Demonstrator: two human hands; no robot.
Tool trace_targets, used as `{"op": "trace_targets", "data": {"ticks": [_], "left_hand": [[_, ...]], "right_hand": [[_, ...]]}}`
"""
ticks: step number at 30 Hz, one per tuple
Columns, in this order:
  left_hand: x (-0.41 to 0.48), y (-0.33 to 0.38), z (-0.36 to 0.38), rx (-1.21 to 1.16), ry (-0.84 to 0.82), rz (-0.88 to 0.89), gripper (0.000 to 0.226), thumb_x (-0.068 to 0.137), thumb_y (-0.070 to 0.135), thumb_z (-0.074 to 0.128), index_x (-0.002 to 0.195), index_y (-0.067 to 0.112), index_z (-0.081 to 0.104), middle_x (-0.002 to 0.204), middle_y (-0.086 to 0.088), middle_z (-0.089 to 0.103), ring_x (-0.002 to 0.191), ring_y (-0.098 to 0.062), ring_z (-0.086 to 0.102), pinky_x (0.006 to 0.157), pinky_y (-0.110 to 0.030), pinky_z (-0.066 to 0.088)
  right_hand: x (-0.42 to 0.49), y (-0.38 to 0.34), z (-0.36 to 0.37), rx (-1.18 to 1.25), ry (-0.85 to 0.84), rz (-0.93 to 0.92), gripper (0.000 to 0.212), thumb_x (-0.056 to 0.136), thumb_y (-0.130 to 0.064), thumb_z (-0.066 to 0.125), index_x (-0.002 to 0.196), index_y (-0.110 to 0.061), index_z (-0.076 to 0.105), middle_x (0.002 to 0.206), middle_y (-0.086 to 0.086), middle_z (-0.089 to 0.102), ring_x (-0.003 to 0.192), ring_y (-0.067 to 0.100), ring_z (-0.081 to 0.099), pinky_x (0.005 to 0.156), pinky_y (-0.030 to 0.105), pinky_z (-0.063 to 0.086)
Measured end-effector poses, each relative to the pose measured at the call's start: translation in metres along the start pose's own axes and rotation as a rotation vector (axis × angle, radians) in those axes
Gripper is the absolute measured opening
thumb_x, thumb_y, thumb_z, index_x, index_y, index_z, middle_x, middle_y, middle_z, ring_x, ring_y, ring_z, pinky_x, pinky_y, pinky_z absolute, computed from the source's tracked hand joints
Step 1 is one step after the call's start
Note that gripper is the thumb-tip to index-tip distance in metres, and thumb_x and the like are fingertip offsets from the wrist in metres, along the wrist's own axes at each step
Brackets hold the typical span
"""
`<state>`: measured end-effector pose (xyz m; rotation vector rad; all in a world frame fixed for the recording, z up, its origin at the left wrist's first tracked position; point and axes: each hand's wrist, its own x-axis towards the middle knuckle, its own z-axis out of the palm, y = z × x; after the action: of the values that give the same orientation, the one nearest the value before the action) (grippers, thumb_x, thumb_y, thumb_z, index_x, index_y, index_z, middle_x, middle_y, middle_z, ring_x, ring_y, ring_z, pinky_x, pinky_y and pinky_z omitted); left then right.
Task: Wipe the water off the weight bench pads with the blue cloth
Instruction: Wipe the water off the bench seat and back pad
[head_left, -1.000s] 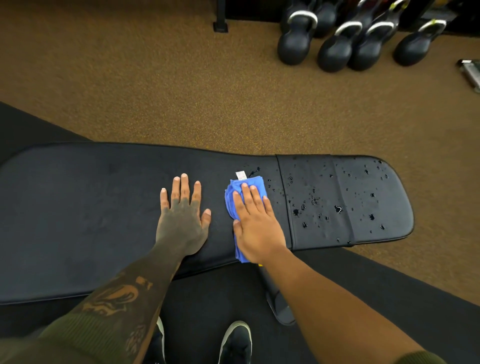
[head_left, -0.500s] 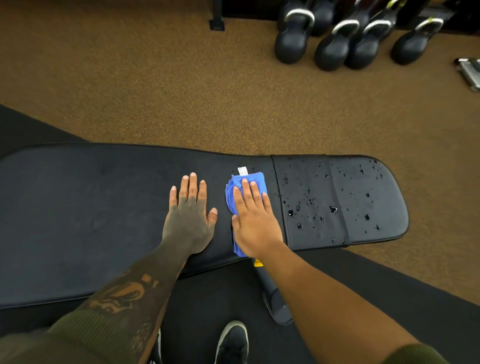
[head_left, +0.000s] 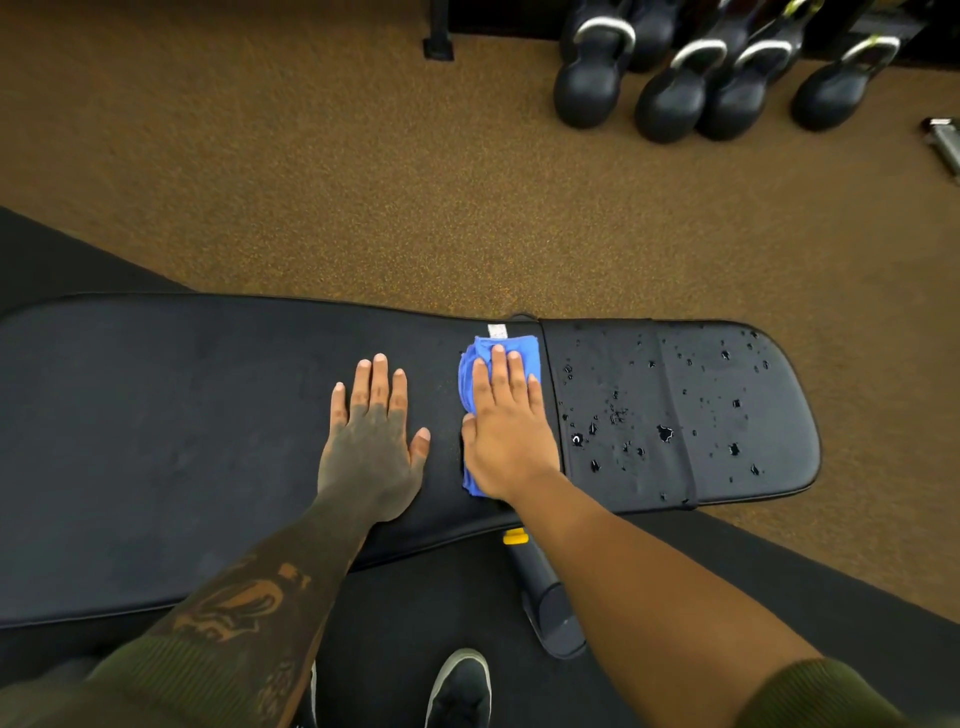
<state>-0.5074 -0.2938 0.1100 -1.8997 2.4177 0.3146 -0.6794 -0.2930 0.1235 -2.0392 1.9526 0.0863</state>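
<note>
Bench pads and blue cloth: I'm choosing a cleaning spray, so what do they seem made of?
The bench pads look like black vinyl or faux leather, smooth and slightly glossy: water drops bead on top instead of soaking in. The blue cloth under the right hand looks like soft fabric, maybe microfibre: it folds in limp layers and has a white tag.

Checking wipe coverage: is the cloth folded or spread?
Folded: the cloth is a layered wad under the flat right hand, stacked edges showing at its left.
</note>
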Motion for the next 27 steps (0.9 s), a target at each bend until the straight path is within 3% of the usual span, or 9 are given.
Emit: {"op": "trace_targets", "data": {"ticks": [4,14,23,27], "left_hand": [[-0.001,-0.001,-0.001,-0.003,-0.012,0.008,0.074,0.095,0.05,0.019,0.151,0.009,-0.007,0.161,-0.013,-0.013,0.147,-0.027,-0.016,0.12,-0.048,-0.003],[0.0,0.002,-0.004,0.031,-0.023,-0.015,0.074,0.095,0.051,0.018,0.152,0.01,-0.008,0.161,-0.013,-0.014,0.147,-0.027,-0.017,0.12,-0.048,-0.002],[0.0,0.003,-0.006,0.014,-0.033,-0.011,0.074,0.095,0.05,0.019,0.152,0.011,-0.008,0.16,-0.012,-0.016,0.147,-0.025,-0.018,0.12,-0.046,-0.004],[0.0,0.003,-0.006,0.019,-0.025,-0.009,0.074,0.095,0.05,0.019,0.152,0.01,-0.006,0.161,-0.013,-0.013,0.148,-0.027,-0.015,0.12,-0.048,-0.002]], "right_hand": [[-0.019,0.004,0.004,0.004,0.003,-0.105,0.066,0.1,-0.031,0.031,0.156,-0.014,-0.001,0.164,0.007,-0.01,0.15,0.025,-0.015,0.122,0.044,-0.003],[0.035,0.006,-0.015,0.001,-0.023,0.05,0.065,0.102,-0.029,0.027,0.155,-0.01,-0.005,0.163,0.013,-0.015,0.149,0.029,-0.017,0.122,0.045,-0.006],[0.012,0.001,-0.004,-0.01,-0.01,-0.185,0.065,0.1,-0.029,0.03,0.156,-0.014,0.001,0.165,0.007,-0.009,0.15,0.024,-0.014,0.122,0.043,-0.004],[0.02,0.022,-0.007,-0.02,0.004,-0.073,0.063,0.101,-0.029,0.028,0.156,-0.015,-0.001,0.164,0.006,-0.012,0.15,0.024,-0.015,0.122,0.043,-0.004]]}}
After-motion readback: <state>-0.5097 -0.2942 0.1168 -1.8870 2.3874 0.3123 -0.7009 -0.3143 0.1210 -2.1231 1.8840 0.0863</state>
